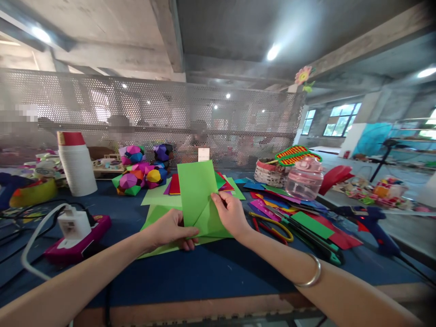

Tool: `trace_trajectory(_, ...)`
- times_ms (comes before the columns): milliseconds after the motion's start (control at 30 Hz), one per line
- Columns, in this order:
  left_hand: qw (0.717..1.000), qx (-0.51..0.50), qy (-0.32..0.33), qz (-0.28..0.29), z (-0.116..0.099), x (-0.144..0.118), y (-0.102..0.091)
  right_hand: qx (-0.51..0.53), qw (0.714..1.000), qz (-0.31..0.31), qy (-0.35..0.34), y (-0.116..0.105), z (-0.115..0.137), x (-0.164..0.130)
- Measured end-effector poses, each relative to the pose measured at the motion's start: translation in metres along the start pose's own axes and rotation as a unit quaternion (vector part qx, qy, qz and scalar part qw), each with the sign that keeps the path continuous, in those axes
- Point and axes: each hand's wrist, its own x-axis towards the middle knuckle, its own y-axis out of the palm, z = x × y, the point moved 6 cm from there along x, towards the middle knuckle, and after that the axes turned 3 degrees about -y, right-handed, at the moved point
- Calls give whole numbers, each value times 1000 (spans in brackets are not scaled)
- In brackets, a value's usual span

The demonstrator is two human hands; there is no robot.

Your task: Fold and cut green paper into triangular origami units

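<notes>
green paper (197, 195), blue table (204, 268), pink bottle (304, 179)

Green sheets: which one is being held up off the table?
The folded green sheet, pinched by the left hand and right hand, stands upright; the other green sheets lie flat on the blue table.

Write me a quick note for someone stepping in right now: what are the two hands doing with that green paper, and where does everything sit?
Left hand: pinches the lower left edge of the green paper, fingers curled under it.
Right hand: pinches the paper's right side at a diagonal crease.
The paper stands partly lifted off the blue table, over more green sheets.
Done: the sheet is already folded, with a diagonal crease showing near the bottom.
Left: the upper flap is not yet flat.
Nearby: scissors and coloured paper scraps to the right, folded paper balls behind.
</notes>
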Motion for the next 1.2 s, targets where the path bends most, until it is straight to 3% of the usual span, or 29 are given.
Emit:
trace_trajectory(167, 997, 58, -57, 7, 6, -1, -1, -17, 1000, -9, -22, -3, 4, 2)
trace_trajectory(333, 994, 107, -36, 4, -1, -4, 1, -34, 999, -9, -35, -4, 3, 3)
trace_trajectory(467, 989, 144, 6, -43, -7, -9, 5, -51, 998, -8, -48, -4, -1, 6)
trace_trajectory(567, 963, 234, 62, -122, -17, -14, 5, -66, 996, -7, -65, -4, -1, 8)
trace_trajectory(633, 946, 286, 69, -139, -21, -15, 7, -75, 994, -12, -75, -5, 0, 8)
trace_trajectory(800, 960, 272, -8, -64, -12, -12, 8, -92, 992, -13, -89, -3, 2, 7)
trace_trajectory(867, 961, 270, -4, -52, -12, -14, 10, -96, 991, -7, -90, -1, 1, 7)
trace_trajectory(1000, 951, 288, 67, -91, -20, -19, 12, -103, 991, 3, -87, 1, -1, 8)
trace_trajectory(1200, 969, 247, -1, -29, -4, -12, 14, -111, 990, 4, -90, -1, -3, 9)
